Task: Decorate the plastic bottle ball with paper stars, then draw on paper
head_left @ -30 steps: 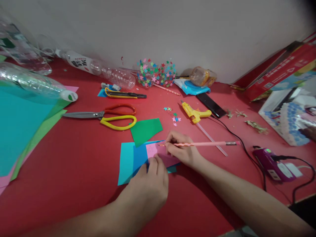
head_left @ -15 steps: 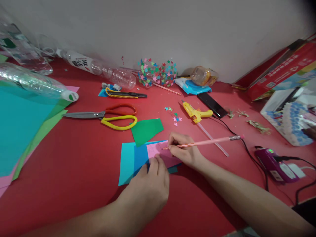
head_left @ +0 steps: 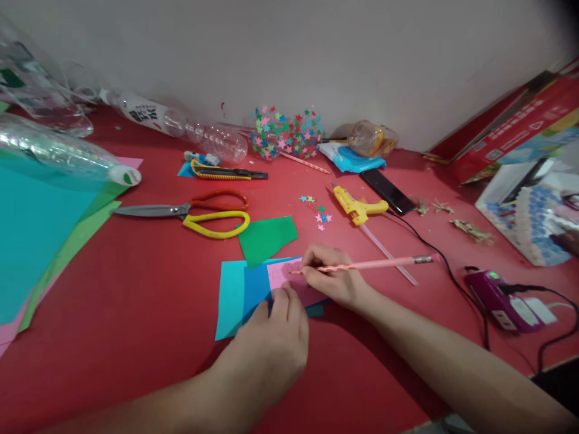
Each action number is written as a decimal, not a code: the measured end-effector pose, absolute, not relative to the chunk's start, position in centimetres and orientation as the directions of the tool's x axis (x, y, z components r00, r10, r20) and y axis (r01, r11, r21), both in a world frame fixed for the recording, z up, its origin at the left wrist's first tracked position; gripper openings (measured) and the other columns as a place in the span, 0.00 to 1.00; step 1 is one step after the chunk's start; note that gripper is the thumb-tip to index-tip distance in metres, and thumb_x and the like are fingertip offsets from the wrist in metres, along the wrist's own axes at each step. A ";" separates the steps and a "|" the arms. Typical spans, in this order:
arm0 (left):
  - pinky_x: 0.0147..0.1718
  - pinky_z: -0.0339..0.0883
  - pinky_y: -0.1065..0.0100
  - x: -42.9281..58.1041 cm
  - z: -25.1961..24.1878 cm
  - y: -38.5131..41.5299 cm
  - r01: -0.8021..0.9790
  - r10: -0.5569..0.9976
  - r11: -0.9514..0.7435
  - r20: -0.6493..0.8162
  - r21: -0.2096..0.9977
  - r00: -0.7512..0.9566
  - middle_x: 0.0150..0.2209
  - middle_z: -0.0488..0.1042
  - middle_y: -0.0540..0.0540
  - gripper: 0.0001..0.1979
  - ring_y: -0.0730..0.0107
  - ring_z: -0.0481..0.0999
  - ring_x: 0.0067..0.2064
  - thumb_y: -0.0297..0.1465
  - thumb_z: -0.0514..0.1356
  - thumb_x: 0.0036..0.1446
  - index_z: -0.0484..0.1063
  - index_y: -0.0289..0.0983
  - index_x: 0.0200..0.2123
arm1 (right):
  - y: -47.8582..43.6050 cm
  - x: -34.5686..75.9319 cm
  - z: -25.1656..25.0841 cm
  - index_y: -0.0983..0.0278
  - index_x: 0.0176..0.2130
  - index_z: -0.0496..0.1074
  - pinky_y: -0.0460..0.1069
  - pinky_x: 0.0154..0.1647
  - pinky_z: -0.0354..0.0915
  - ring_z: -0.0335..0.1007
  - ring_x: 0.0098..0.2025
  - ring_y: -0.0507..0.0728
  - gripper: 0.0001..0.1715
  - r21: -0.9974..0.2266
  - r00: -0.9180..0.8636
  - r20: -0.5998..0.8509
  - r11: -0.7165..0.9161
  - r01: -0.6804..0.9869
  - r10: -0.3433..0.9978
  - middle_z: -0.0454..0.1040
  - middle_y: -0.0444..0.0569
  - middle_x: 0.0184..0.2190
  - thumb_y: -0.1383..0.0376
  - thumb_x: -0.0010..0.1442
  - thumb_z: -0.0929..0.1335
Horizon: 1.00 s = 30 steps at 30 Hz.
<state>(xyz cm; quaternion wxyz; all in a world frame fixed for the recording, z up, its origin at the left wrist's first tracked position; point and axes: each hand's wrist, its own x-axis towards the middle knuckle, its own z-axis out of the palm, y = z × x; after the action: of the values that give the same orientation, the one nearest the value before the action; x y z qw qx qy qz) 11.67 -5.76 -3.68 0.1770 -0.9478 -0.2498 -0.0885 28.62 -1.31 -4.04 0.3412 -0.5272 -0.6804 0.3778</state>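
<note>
My right hand [head_left: 335, 276] is closed around a pink pencil [head_left: 380, 263]. The pencil's tip rests on a small pink paper [head_left: 277, 272] that bears faint pencil lines. My left hand [head_left: 275, 337] presses on the same pink paper with bent fingertips, keeping it against the sheets below. Under it lie a blue paper [head_left: 256, 289] and a light blue paper [head_left: 230, 295]. A green paper piece [head_left: 266, 238] overlaps their upper edge. Beyond the green piece's left corner lie scissors [head_left: 181, 211] with red and yellow handles.
A yellow glue gun [head_left: 357, 207], star stickers [head_left: 322, 218], a phone [head_left: 388, 191] and a utility knife [head_left: 230, 173] lie behind my hands. Plastic bottles [head_left: 54, 150] and coloured sheets [head_left: 40, 217] occupy the left. At right are a purple power adapter [head_left: 502, 301], cables and another person's hand [head_left: 567, 243].
The pencil tip and my right hand have shifted slightly left across the pink paper. My left hand stays in place on the paper. The whole view has moved a little.
</note>
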 end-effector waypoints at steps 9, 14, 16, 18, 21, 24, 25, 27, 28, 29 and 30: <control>0.27 0.74 0.65 11.7 -3.9 -5.7 0.519 0.443 -0.802 0.286 -0.297 0.849 0.39 0.78 0.29 0.18 0.54 0.79 0.40 0.19 0.49 0.50 0.76 0.25 0.40 | -1.5 28.5 -4.6 0.63 0.25 0.64 0.43 0.22 0.53 0.56 0.23 0.48 0.07 -0.851 -0.218 0.053 0.158 0.501 0.975 0.67 0.41 0.21 0.67 0.54 0.64; 0.27 0.73 0.65 11.7 -3.8 -5.8 0.522 0.451 -0.800 0.277 -0.296 0.848 0.39 0.78 0.29 0.18 0.53 0.78 0.40 0.19 0.50 0.49 0.75 0.25 0.40 | -1.5 28.5 -4.6 0.64 0.26 0.66 0.43 0.23 0.55 0.57 0.23 0.48 0.07 -0.838 -0.235 0.070 0.185 0.513 0.969 0.68 0.42 0.22 0.65 0.55 0.65; 0.27 0.73 0.65 11.7 -3.8 -5.8 0.526 0.453 -0.797 0.282 -0.297 0.846 0.39 0.78 0.30 0.18 0.54 0.78 0.39 0.19 0.50 0.49 0.75 0.25 0.40 | -1.5 28.6 -4.7 0.64 0.26 0.66 0.42 0.23 0.55 0.57 0.23 0.48 0.07 -0.833 -0.236 0.083 0.197 0.518 0.968 0.67 0.42 0.22 0.66 0.55 0.65; 0.27 0.74 0.65 11.7 -3.7 -5.8 0.523 0.449 -0.801 0.285 -0.293 0.847 0.39 0.79 0.30 0.18 0.54 0.79 0.39 0.19 0.50 0.49 0.76 0.25 0.40 | -1.5 28.7 -4.9 0.63 0.26 0.66 0.42 0.22 0.54 0.57 0.23 0.48 0.06 -0.830 -0.224 0.095 0.201 0.520 0.970 0.66 0.41 0.21 0.66 0.55 0.65; 0.28 0.74 0.65 11.7 -3.7 -5.7 0.516 0.448 -0.811 0.277 -0.275 0.850 0.39 0.79 0.31 0.19 0.54 0.79 0.40 0.18 0.49 0.49 0.76 0.26 0.40 | -1.5 28.7 -4.8 0.63 0.25 0.64 0.42 0.21 0.53 0.57 0.22 0.47 0.06 -0.836 -0.193 0.120 0.204 0.509 0.974 0.64 0.40 0.19 0.68 0.54 0.64; 0.29 0.74 0.64 11.6 -3.7 -5.7 0.517 0.452 -0.814 0.269 -0.265 0.850 0.40 0.79 0.31 0.19 0.54 0.78 0.40 0.18 0.49 0.49 0.75 0.25 0.40 | -1.4 28.5 -4.4 0.63 0.23 0.62 0.42 0.20 0.52 0.56 0.21 0.47 0.07 -0.845 -0.152 0.139 0.198 0.497 0.978 0.63 0.39 0.18 0.69 0.51 0.63; 0.29 0.74 0.64 11.6 -3.8 -5.7 0.518 0.452 -0.813 0.272 -0.266 0.849 0.40 0.78 0.30 0.19 0.54 0.78 0.40 0.18 0.49 0.49 0.75 0.25 0.40 | -1.4 28.5 -4.3 0.63 0.22 0.62 0.42 0.20 0.52 0.56 0.20 0.47 0.07 -0.848 -0.139 0.140 0.192 0.494 0.980 0.62 0.39 0.18 0.69 0.51 0.63; 0.28 0.74 0.64 11.7 -3.8 -5.7 0.521 0.449 -0.810 0.287 -0.268 0.846 0.39 0.79 0.30 0.19 0.53 0.79 0.40 0.18 0.49 0.49 0.75 0.25 0.40 | -1.4 28.5 -4.2 0.63 0.22 0.61 0.42 0.19 0.51 0.54 0.19 0.47 0.07 -0.857 -0.117 0.139 0.179 0.484 0.983 0.61 0.39 0.17 0.69 0.50 0.63; 0.28 0.74 0.64 11.7 -3.8 -5.7 0.520 0.445 -0.810 0.295 -0.270 0.846 0.39 0.79 0.30 0.18 0.53 0.79 0.39 0.18 0.50 0.49 0.75 0.25 0.40 | -1.4 28.5 -4.2 0.63 0.22 0.61 0.42 0.19 0.51 0.54 0.19 0.47 0.07 -0.861 -0.107 0.136 0.171 0.479 0.985 0.60 0.38 0.17 0.69 0.50 0.63; 0.28 0.74 0.64 11.7 -3.8 -5.7 0.519 0.444 -0.810 0.293 -0.272 0.847 0.39 0.78 0.29 0.18 0.53 0.79 0.39 0.18 0.50 0.49 0.75 0.24 0.40 | -1.4 28.5 -4.3 0.63 0.21 0.61 0.42 0.19 0.51 0.53 0.19 0.47 0.07 -0.864 -0.095 0.132 0.162 0.476 0.987 0.60 0.38 0.17 0.69 0.50 0.63; 0.28 0.74 0.64 11.7 -3.8 -5.7 0.517 0.444 -0.811 0.286 -0.274 0.849 0.40 0.78 0.29 0.18 0.53 0.79 0.39 0.18 0.50 0.49 0.75 0.24 0.40 | -1.4 28.6 -4.3 0.63 0.21 0.60 0.42 0.19 0.50 0.53 0.19 0.47 0.07 -0.866 -0.083 0.129 0.153 0.476 0.988 0.60 0.38 0.17 0.69 0.49 0.63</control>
<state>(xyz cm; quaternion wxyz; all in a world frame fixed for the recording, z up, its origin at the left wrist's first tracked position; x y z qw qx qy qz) 11.67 -5.74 -3.76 0.1728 -0.9459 -0.2539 -0.1049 28.62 -1.39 -4.34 0.3832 -0.5584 -0.6555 0.3343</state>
